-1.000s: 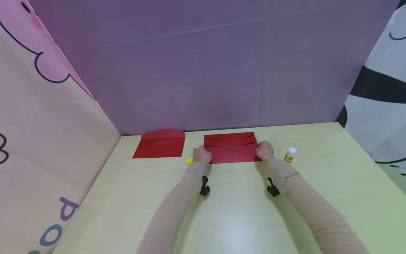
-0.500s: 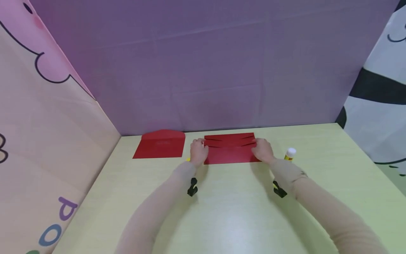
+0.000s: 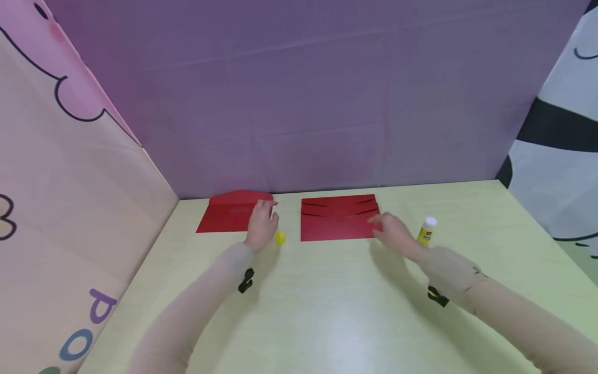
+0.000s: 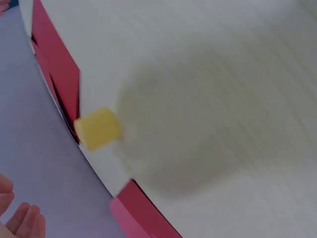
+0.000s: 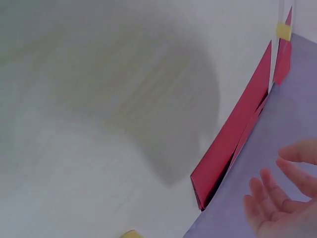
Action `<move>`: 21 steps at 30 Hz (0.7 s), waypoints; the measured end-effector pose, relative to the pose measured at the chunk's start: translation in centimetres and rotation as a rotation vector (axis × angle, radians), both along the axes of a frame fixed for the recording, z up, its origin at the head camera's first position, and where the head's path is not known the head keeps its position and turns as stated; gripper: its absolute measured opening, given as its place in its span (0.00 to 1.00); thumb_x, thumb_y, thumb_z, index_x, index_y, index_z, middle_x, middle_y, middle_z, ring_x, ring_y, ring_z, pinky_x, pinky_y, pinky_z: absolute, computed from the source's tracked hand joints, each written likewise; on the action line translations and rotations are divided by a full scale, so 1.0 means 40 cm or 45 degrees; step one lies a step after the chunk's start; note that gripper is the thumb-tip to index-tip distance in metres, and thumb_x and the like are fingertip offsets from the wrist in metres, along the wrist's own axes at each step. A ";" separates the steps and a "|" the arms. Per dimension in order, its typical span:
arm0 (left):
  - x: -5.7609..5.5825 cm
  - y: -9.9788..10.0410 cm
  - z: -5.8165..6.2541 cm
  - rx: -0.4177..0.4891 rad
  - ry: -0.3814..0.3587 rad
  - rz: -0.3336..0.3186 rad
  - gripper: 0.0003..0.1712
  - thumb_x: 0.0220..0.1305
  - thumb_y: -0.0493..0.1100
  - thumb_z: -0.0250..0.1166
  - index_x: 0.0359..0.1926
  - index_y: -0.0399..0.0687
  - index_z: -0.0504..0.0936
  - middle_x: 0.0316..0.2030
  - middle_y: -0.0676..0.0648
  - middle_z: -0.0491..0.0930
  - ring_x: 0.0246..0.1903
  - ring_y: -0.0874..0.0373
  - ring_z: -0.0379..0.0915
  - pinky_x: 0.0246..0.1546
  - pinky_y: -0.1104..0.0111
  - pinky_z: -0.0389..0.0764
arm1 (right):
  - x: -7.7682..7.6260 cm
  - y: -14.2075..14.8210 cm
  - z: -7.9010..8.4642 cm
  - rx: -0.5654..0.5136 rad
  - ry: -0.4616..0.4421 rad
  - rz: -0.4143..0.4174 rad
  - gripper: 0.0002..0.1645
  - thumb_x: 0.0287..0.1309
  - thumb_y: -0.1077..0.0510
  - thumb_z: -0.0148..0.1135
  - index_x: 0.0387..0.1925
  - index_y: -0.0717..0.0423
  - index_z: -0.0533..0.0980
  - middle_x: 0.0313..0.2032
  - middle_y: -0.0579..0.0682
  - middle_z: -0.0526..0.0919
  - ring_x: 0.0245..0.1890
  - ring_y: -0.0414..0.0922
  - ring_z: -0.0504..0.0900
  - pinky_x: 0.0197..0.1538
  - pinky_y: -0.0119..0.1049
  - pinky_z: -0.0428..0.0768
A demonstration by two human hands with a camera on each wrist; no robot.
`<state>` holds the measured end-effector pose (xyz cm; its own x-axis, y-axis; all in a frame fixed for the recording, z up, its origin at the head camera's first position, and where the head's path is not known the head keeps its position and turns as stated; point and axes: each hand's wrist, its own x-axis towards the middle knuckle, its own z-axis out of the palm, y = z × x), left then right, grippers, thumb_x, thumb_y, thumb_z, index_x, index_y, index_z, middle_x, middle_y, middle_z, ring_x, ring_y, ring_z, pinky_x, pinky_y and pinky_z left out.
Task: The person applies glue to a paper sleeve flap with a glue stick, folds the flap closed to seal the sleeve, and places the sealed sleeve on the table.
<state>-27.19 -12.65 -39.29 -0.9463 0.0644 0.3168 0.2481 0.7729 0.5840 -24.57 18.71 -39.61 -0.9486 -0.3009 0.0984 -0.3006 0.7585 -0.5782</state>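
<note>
Pale wood-toned bench (image 3: 336, 311) against a purple cloth backdrop (image 3: 303, 104). Two red paper envelopes lie flat near its far edge. The middle one, a rectangular red envelope with layered folds (image 3: 340, 226), sits ahead of the person; dark gaps show under the folds at both ends. To its left, well apart, a red envelope with a rounded flap (image 3: 224, 219), flap extended toward the backdrop. Right hand (image 3: 394, 234) above the right end of the middle envelope; fingers spread and loosely bent, gripping nothing; from the right wrist they show apart from the paper. Left hand (image 3: 261, 227) in front of the flapped envelope's right side, hiding part of it; fingers loosely bent, nothing held. Whether it touches that paper, cannot tell. Small yellow cylindrical cap (image 3: 280, 238) on the bench just beside the left hand, between the envelopes. Yellow glue stick with a white top (image 3: 426, 232) stands right of the middle envelope, near the right hand. Beige sleeves (image 3: 453, 275) on both arms, black device (image 3: 246, 280) below the left wrist.
</note>
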 end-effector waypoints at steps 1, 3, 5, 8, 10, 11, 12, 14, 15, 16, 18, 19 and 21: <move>0.005 -0.011 -0.001 -0.030 0.009 0.000 0.17 0.57 0.33 0.55 0.48 0.34 0.73 0.44 0.39 0.70 0.43 0.47 0.67 0.47 0.60 0.72 | 0.008 0.003 -0.002 0.004 -0.003 0.015 0.18 0.50 0.70 0.54 0.45 0.72 0.72 0.39 0.65 0.75 0.34 0.53 0.72 0.37 0.43 0.75; 0.013 -0.034 -0.005 -0.080 0.015 -0.001 0.17 0.56 0.33 0.57 0.49 0.34 0.73 0.44 0.39 0.70 0.44 0.47 0.67 0.48 0.60 0.72 | 0.024 0.008 -0.006 0.020 -0.008 0.047 0.17 0.50 0.70 0.56 0.45 0.71 0.73 0.38 0.62 0.76 0.38 0.54 0.73 0.41 0.45 0.75; 0.017 -0.056 -0.012 -0.110 0.003 0.006 0.18 0.56 0.34 0.58 0.49 0.34 0.73 0.45 0.39 0.69 0.44 0.47 0.67 0.47 0.59 0.72 | 0.039 0.015 -0.011 0.029 -0.012 0.076 0.17 0.49 0.69 0.58 0.44 0.70 0.74 0.38 0.61 0.76 0.38 0.54 0.74 0.41 0.45 0.75; 0.016 -0.089 -0.028 -0.175 -0.047 0.026 0.19 0.57 0.36 0.58 0.50 0.35 0.71 0.46 0.39 0.68 0.45 0.47 0.66 0.47 0.59 0.72 | 0.062 0.027 -0.019 0.022 -0.021 0.119 0.16 0.50 0.69 0.58 0.43 0.69 0.74 0.38 0.60 0.77 0.38 0.53 0.74 0.41 0.45 0.75; 0.013 -0.110 -0.038 -0.226 -0.085 0.036 0.21 0.57 0.38 0.59 0.52 0.36 0.70 0.47 0.39 0.68 0.45 0.47 0.66 0.47 0.58 0.72 | 0.078 0.036 -0.024 0.007 -0.035 0.133 0.15 0.50 0.68 0.58 0.43 0.68 0.74 0.38 0.60 0.76 0.38 0.53 0.74 0.40 0.43 0.75; 0.012 -0.120 -0.043 -0.253 -0.111 0.042 0.23 0.57 0.39 0.60 0.53 0.36 0.69 0.48 0.39 0.67 0.46 0.46 0.66 0.47 0.57 0.72 | 0.086 0.040 -0.025 0.001 -0.045 0.140 0.15 0.50 0.68 0.58 0.43 0.67 0.74 0.38 0.59 0.76 0.38 0.52 0.74 0.40 0.42 0.76; 0.011 -0.130 -0.048 -0.279 -0.140 0.046 0.24 0.57 0.40 0.60 0.54 0.36 0.68 0.49 0.39 0.67 0.47 0.46 0.66 0.48 0.56 0.71 | 0.093 0.045 -0.027 -0.007 -0.051 0.147 0.15 0.50 0.68 0.58 0.43 0.67 0.74 0.38 0.59 0.76 0.38 0.52 0.74 0.39 0.42 0.76; 0.008 -0.149 -0.056 -0.316 -0.194 0.053 0.27 0.57 0.42 0.60 0.56 0.36 0.65 0.51 0.38 0.66 0.49 0.45 0.64 0.50 0.54 0.69 | 0.108 0.054 -0.030 -0.013 -0.057 0.157 0.15 0.50 0.68 0.58 0.43 0.66 0.75 0.38 0.57 0.76 0.38 0.51 0.75 0.38 0.40 0.76; 0.007 -0.158 -0.060 -0.334 -0.221 0.056 0.28 0.58 0.42 0.59 0.57 0.35 0.64 0.52 0.37 0.65 0.50 0.44 0.64 0.51 0.53 0.68 | 0.114 0.058 -0.032 -0.017 -0.048 0.167 0.15 0.50 0.68 0.58 0.42 0.66 0.75 0.38 0.57 0.76 0.37 0.51 0.75 0.38 0.39 0.76; 0.005 -0.166 -0.064 -0.347 -0.253 0.058 0.29 0.58 0.43 0.59 0.57 0.35 0.63 0.53 0.36 0.64 0.52 0.43 0.62 0.52 0.52 0.66 | 0.119 0.063 -0.034 -0.020 -0.037 0.182 0.14 0.50 0.68 0.58 0.42 0.67 0.75 0.37 0.57 0.76 0.37 0.51 0.75 0.38 0.39 0.76; 0.002 -0.182 -0.070 -0.373 -0.311 0.059 0.30 0.59 0.44 0.57 0.59 0.34 0.60 0.56 0.35 0.61 0.55 0.41 0.59 0.55 0.50 0.62 | 0.127 0.073 -0.039 -0.030 -0.013 0.200 0.13 0.49 0.69 0.58 0.40 0.67 0.75 0.36 0.57 0.76 0.36 0.51 0.75 0.37 0.39 0.76; 0.000 -0.189 -0.072 -0.384 -0.339 0.057 0.31 0.60 0.44 0.57 0.60 0.34 0.59 0.58 0.34 0.59 0.57 0.41 0.56 0.56 0.50 0.61 | 0.130 0.078 -0.042 -0.033 -0.006 0.207 0.13 0.49 0.69 0.58 0.40 0.67 0.75 0.36 0.57 0.77 0.35 0.51 0.76 0.37 0.38 0.76; -0.002 -0.203 -0.076 -0.418 -0.393 0.041 0.34 0.60 0.45 0.56 0.62 0.33 0.56 0.61 0.34 0.55 0.60 0.39 0.51 0.58 0.49 0.56 | 0.135 0.087 -0.047 -0.044 -0.004 0.208 0.12 0.50 0.69 0.57 0.40 0.68 0.75 0.36 0.57 0.77 0.35 0.50 0.76 0.36 0.36 0.77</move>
<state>-27.27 -20.78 -42.33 -0.9964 0.0833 -0.0126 0.0736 0.9339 0.3498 -19.16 22.20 -41.47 -0.8876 -0.4476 0.1088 -0.4166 0.6792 -0.6042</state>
